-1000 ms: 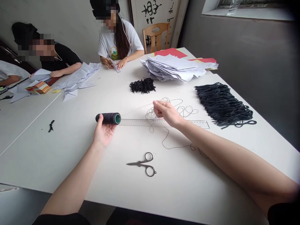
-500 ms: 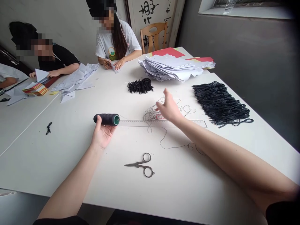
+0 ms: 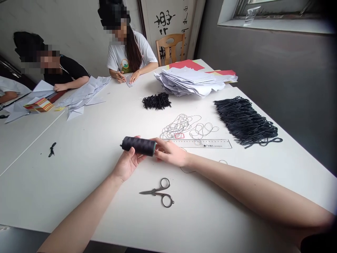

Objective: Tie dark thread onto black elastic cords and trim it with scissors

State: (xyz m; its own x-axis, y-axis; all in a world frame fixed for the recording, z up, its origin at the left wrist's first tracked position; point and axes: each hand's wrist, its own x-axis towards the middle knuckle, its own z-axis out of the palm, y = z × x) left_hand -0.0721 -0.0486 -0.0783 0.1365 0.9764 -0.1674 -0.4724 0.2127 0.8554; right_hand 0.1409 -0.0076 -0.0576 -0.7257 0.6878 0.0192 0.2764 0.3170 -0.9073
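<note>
A black thread spool [image 3: 139, 146] lies sideways in my left hand [image 3: 126, 163], thumb in front and fingers behind it. My right hand [image 3: 170, 153] touches the spool's right end, its fingers around the rim. Under and beyond my right hand a clear ruler [image 3: 216, 143] lies on the table. Loose dark thread [image 3: 179, 124] is tangled in loops behind and over the ruler, near a small red outlined piece [image 3: 179, 135]. Nearer to me, open metal scissors [image 3: 158, 192] rest with their blades pointing left.
Black looped cords [image 3: 244, 121] form a big pile at right, a smaller black bundle [image 3: 157, 101] behind. White papers [image 3: 192, 80] are stacked at the back. A black knotted cord [image 3: 52, 149] lies at left. One person [image 3: 131, 52] writes across the table; others sit further left.
My left hand has brought the spool to the right and nearer to me. My right hand has come down and left from above the thread to the spool's end.
</note>
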